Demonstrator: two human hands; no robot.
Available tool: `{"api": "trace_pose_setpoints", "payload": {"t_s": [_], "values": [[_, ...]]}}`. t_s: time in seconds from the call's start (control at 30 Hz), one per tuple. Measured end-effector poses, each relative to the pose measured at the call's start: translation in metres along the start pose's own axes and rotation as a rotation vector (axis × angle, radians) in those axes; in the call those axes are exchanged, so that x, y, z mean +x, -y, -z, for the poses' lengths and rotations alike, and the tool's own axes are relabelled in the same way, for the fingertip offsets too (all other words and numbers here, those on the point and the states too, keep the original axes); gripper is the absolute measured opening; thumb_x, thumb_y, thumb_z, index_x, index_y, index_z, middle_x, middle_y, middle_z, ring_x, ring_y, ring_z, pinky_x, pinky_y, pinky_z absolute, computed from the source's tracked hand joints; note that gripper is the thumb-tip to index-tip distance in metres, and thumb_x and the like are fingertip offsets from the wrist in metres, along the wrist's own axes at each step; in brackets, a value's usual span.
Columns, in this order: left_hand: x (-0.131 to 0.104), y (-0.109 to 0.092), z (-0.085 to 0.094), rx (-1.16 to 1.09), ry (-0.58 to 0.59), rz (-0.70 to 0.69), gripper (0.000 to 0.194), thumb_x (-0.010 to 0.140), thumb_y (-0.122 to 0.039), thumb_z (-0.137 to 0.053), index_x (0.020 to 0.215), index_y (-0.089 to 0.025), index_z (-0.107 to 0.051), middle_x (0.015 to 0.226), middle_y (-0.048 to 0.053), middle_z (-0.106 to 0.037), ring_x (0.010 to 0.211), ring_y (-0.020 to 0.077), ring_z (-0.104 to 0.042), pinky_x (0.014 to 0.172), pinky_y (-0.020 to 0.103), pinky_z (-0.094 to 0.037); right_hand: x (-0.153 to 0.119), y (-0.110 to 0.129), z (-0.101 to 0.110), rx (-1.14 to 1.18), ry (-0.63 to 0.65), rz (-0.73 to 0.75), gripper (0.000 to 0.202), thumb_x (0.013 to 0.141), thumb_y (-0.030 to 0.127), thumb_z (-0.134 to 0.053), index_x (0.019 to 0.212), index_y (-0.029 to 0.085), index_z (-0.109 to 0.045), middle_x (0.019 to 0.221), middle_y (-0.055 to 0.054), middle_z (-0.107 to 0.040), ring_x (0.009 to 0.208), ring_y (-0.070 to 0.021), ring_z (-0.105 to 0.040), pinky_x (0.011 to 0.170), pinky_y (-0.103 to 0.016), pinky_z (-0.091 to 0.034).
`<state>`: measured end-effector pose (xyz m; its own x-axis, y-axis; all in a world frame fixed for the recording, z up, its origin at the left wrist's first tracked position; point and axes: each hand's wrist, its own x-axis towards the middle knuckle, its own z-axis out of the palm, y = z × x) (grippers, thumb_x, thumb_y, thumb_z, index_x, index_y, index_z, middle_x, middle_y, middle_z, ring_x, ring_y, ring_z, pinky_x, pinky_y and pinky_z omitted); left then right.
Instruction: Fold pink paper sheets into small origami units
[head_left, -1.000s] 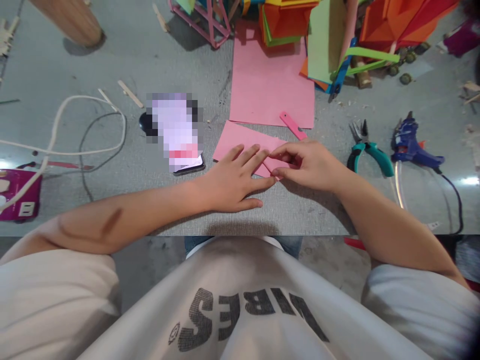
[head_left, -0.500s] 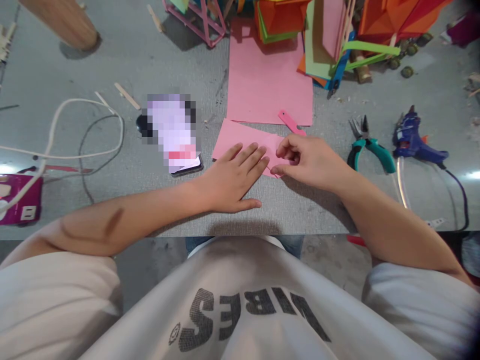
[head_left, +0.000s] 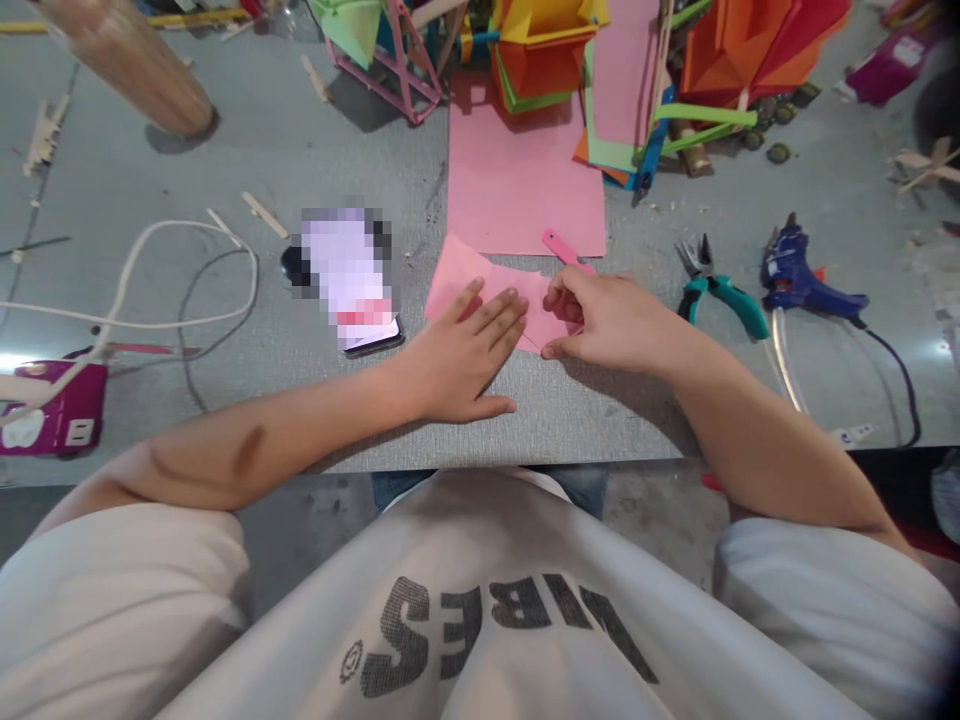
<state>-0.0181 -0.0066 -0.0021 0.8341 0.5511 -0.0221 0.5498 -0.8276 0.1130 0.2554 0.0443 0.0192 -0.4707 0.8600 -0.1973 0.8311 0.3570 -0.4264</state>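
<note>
A small piece of pink paper [head_left: 457,268] lies at the middle of the table, its left end bent up a little. My left hand [head_left: 469,350] rests flat on it, fingers stretched out and the thumb apart on the tabletop. At the paper's right end, my right hand [head_left: 600,315] is closed, thumb and curled fingers pinching its edge; the fingertips partly hide the grip. Just behind my right hand lies a pink utility knife [head_left: 564,246], partly covered by it. Farther back is a larger pink sheet [head_left: 525,190].
A phone [head_left: 349,270] lies left of the paper. To the right are teal-handled pliers [head_left: 724,290] and a blue glue gun [head_left: 810,275]. Coloured paper shapes [head_left: 544,45] crowd the back. A white cable [head_left: 112,270] loops across the left side.
The view has shifted slightly. The paper's left end now looks more bent and lifted. Both hands stay on the paper in nearly the same pose.
</note>
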Motion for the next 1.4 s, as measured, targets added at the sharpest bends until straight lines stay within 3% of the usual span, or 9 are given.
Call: {"api": "trace_pose_setpoints", "payload": {"t_s": [0.23,0.4,0.57,0.67,0.9,1.13,1.3,1.4], "values": [[-0.001,-0.007,-0.007,-0.041,0.012,-0.086,0.081,0.114,-0.05,-0.056,0.177,0.0,-0.043,0.184,0.029,-0.04,0.174,0.0453,-0.042,0.144,0.059,-0.033,0.003,0.002,0.002,-0.01,0.016,0.214,0.038,0.087,0.035,-0.087,0.12,0.027,-0.071,0.119,-0.008,-0.081,0.115,-0.0343,-0.073,0.103,-0.048,-0.043],[0.003,-0.005,-0.011,0.004,-0.035,-0.242,0.072,0.117,-0.041,-0.051,0.171,0.007,-0.05,0.175,0.034,-0.051,0.168,0.0438,-0.053,0.141,0.057,-0.04,0.009,-0.004,0.004,0.023,0.086,0.226,0.032,0.086,0.037,-0.085,0.114,0.023,-0.078,0.113,-0.009,-0.08,0.103,-0.0298,-0.07,0.095,-0.043,-0.045],[0.003,-0.001,-0.013,-0.021,-0.078,-0.314,0.063,0.117,-0.034,-0.048,0.168,0.003,-0.056,0.172,0.028,-0.059,0.163,0.0402,-0.059,0.138,0.054,-0.046,0.011,-0.008,0.007,0.092,0.113,0.248,0.034,0.081,0.035,-0.086,0.113,0.023,-0.081,0.113,-0.009,-0.08,0.101,-0.0284,-0.07,0.089,-0.04,-0.047],[0.002,0.0,-0.012,-0.071,-0.08,-0.31,0.062,0.116,-0.033,-0.051,0.168,0.0,-0.058,0.173,0.025,-0.06,0.164,0.0394,-0.058,0.139,0.054,-0.046,0.011,-0.009,0.007,0.174,0.126,0.222,0.028,0.086,0.032,-0.081,0.112,0.024,-0.078,0.108,-0.007,-0.08,0.096,-0.0259,-0.069,0.087,-0.038,-0.048],[0.001,0.0,-0.009,-0.171,-0.062,-0.294,0.062,0.113,-0.031,-0.056,0.166,0.001,-0.06,0.174,0.028,-0.057,0.164,0.0419,-0.058,0.138,0.058,-0.046,0.016,-0.001,-0.004,0.141,-0.112,-0.016,0.032,0.082,0.034,-0.09,0.1,0.025,-0.066,0.094,-0.002,-0.076,0.083,-0.0225,-0.066,0.074,-0.037,-0.042],[0.003,-0.001,-0.007,-0.187,-0.06,-0.286,0.062,0.11,-0.033,-0.059,0.164,-0.003,-0.062,0.17,0.027,-0.062,0.163,0.0411,-0.059,0.138,0.057,-0.046,0.037,0.012,-0.014,0.005,-0.3,-0.31,0.04,0.095,0.055,-0.078,0.074,0.026,-0.059,0.084,-0.007,-0.076,0.081,-0.0276,-0.066,0.071,-0.04,-0.04],[0.001,-0.003,-0.008,-0.214,-0.087,-0.29,0.059,0.109,-0.03,-0.061,0.161,-0.003,-0.066,0.167,0.026,-0.065,0.161,0.0419,-0.061,0.137,0.059,-0.048,0.039,0.01,-0.012,-0.05,-0.416,-0.251,0.036,0.102,0.052,-0.067,0.077,0.026,-0.064,0.083,-0.009,-0.076,0.083,-0.0288,-0.066,0.073,-0.041,-0.04],[-0.001,-0.002,-0.011,-0.21,-0.105,-0.288,0.06,0.11,-0.032,-0.061,0.163,-0.005,-0.065,0.169,0.024,-0.064,0.163,0.0417,-0.058,0.139,0.059,-0.045,0.025,0.003,0.003,0.05,-0.283,-0.083,0.039,0.105,0.055,-0.062,0.08,0.025,-0.066,0.078,-0.005,-0.071,0.078,-0.0246,-0.063,0.074,-0.04,-0.041]]}}
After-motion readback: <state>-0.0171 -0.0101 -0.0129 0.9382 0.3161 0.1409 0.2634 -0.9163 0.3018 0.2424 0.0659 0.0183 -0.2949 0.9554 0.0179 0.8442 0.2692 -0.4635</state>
